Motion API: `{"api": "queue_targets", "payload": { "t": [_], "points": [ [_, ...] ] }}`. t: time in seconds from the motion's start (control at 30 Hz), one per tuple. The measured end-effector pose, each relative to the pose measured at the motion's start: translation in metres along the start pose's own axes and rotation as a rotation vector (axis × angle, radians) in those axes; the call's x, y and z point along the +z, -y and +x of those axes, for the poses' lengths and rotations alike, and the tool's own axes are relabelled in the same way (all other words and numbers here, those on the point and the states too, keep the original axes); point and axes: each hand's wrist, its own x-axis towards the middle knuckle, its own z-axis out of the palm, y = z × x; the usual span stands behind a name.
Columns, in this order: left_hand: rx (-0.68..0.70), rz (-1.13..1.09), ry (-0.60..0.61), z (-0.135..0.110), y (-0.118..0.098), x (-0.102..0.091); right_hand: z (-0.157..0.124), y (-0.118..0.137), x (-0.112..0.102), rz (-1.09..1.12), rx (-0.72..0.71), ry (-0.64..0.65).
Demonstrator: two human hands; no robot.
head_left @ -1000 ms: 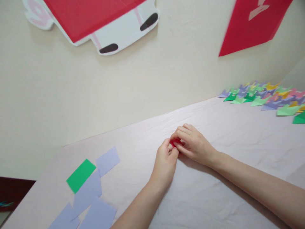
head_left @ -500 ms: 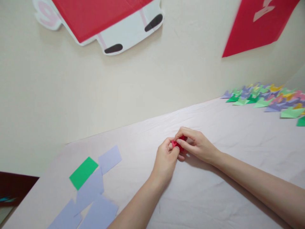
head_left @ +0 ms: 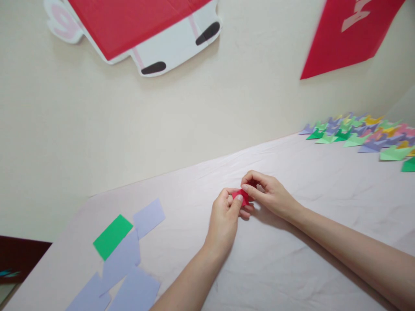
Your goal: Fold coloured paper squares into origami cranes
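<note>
A small piece of folded red paper [head_left: 239, 198] is held between both hands, just above the white-covered table. My left hand [head_left: 227, 211] grips its left side, thumb on top and fingers curled underneath. With thumb and forefinger pinched together, my right hand [head_left: 267, 190] holds the paper's upper right edge. The fingers cover much of the paper, so its full folded shape is hidden.
Flat lilac sheets [head_left: 121, 255] and a green sheet [head_left: 113, 236] lie at the left. Many folded paper shapes [head_left: 356, 134] in several colours stand at the far right. A wall [head_left: 145, 125] with red-and-white decorations [head_left: 139, 26] rises behind the table [head_left: 275, 272].
My right hand's fingertips have shifted slightly right along the red paper. More of the paper's flat face shows beside my left thumb.
</note>
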Motion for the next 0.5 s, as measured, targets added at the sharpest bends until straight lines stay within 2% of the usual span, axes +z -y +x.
{"api": "queue_targets", "payload": {
  "t": [0.33,0.5],
  "points": [
    [-0.024,-0.056,-0.043,-0.0039,-0.0076,0.0027,0.0005,0.0000,-0.0011,0.188,0.117,0.050],
    [-0.041,-0.021,-0.054,-0.0044,-0.0064,0.0023,0.0004,-0.0021,-0.0006,0.124,0.106,0.061]
  ]
}}
